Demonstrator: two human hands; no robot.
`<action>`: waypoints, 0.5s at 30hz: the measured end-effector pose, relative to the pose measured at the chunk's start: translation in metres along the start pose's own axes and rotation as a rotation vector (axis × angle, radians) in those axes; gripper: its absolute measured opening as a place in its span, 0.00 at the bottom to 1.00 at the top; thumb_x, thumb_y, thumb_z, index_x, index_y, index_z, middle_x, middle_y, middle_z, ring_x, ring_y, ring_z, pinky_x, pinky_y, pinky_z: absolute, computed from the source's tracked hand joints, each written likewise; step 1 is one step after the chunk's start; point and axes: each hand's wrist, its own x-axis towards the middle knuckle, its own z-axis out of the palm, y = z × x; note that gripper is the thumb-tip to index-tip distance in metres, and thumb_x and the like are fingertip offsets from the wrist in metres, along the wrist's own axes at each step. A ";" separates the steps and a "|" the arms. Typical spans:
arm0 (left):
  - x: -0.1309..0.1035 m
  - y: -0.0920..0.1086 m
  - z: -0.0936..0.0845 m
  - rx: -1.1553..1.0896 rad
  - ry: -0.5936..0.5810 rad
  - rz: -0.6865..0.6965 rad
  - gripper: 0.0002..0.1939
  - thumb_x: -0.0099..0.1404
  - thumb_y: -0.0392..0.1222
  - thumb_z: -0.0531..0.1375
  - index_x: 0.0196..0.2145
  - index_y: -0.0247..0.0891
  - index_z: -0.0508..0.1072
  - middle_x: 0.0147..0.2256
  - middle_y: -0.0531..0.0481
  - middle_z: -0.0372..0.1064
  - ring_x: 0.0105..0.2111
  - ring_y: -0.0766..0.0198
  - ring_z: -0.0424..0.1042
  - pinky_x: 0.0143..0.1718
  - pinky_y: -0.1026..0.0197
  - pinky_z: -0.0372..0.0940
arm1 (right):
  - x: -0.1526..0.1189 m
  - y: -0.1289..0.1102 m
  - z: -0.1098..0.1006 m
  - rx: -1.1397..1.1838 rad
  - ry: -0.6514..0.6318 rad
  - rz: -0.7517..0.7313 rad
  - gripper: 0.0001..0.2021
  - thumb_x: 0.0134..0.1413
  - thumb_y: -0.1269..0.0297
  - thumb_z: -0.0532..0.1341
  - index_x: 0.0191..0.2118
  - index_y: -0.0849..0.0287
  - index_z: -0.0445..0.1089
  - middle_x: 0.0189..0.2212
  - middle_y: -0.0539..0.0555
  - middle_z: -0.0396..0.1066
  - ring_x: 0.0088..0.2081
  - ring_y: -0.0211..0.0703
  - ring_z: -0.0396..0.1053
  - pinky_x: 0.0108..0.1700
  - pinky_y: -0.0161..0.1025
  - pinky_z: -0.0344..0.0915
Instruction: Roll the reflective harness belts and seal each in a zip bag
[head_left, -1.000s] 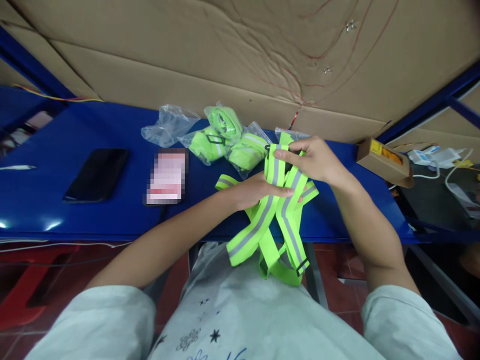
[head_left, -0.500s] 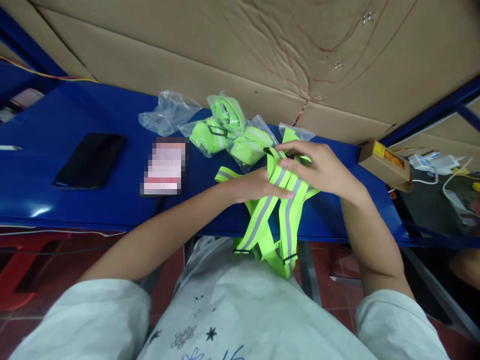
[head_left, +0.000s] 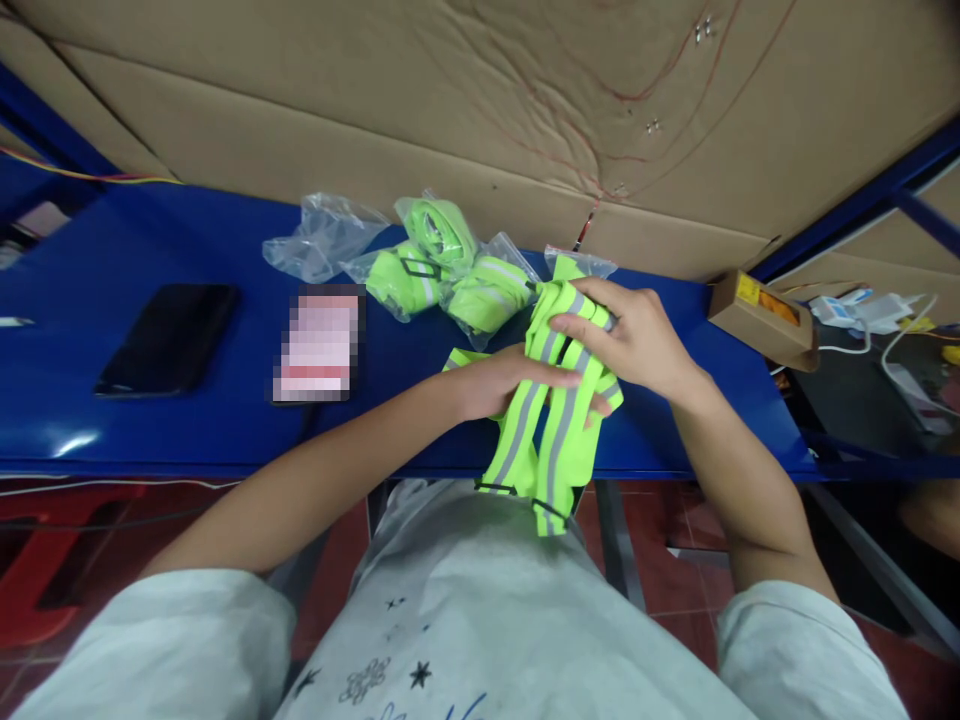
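A bundle of neon yellow-green straps (head_left: pixel 559 425) with grey reflective stripes is held over the table's front edge, its lower loops with black buckles hanging down. My left hand (head_left: pixel 517 380) grips the straps from the left, its thumb lying across the front and fingertips showing at the right. On the upper folds, my right hand (head_left: pixel 619 335) pinches the bundle between thumb and fingers. Just behind, bagged rolls of the same strap, such as the nearest roll (head_left: pixel 489 295), rest on the blue table (head_left: pixel 225 430).
An empty clear bag (head_left: pixel 322 240) lies behind a phone with a blurred screen (head_left: pixel 319 345). Farther left is a dark phone (head_left: pixel 169 338). A small cardboard box (head_left: pixel 763 318) stands at the right, near white cables and adapters. A cardboard wall (head_left: pixel 337 130) closes off the back.
The straps are gathered more compactly, with their lower ends raised and closer together. My right hand has folded the upper part over. The camera view has shifted slightly.
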 end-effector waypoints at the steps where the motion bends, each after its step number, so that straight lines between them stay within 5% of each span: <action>1: -0.001 0.000 0.001 0.093 -0.009 -0.005 0.20 0.61 0.50 0.73 0.47 0.38 0.81 0.35 0.45 0.81 0.36 0.55 0.81 0.43 0.52 0.74 | 0.000 -0.003 -0.001 0.062 -0.028 0.011 0.24 0.63 0.38 0.64 0.41 0.57 0.78 0.33 0.52 0.78 0.32 0.42 0.73 0.36 0.37 0.65; 4: -0.003 0.000 0.000 0.305 0.002 0.041 0.17 0.64 0.50 0.72 0.45 0.37 0.81 0.32 0.48 0.78 0.34 0.61 0.78 0.41 0.57 0.72 | -0.002 -0.006 -0.003 0.330 -0.146 0.114 0.27 0.59 0.35 0.64 0.32 0.58 0.75 0.25 0.49 0.74 0.27 0.38 0.69 0.29 0.36 0.63; 10: -0.005 0.009 -0.009 0.362 -0.036 0.084 0.20 0.65 0.53 0.71 0.45 0.35 0.80 0.39 0.43 0.80 0.35 0.60 0.79 0.38 0.57 0.74 | -0.001 0.003 -0.007 0.738 -0.121 0.375 0.27 0.57 0.32 0.65 0.33 0.55 0.78 0.26 0.54 0.77 0.30 0.48 0.76 0.32 0.44 0.74; 15: -0.011 0.018 0.001 0.426 -0.148 0.120 0.17 0.70 0.50 0.67 0.48 0.35 0.79 0.43 0.40 0.81 0.42 0.57 0.81 0.48 0.54 0.75 | 0.008 0.009 0.007 0.634 -0.109 0.366 0.26 0.58 0.34 0.66 0.45 0.54 0.78 0.33 0.55 0.80 0.36 0.49 0.77 0.37 0.45 0.76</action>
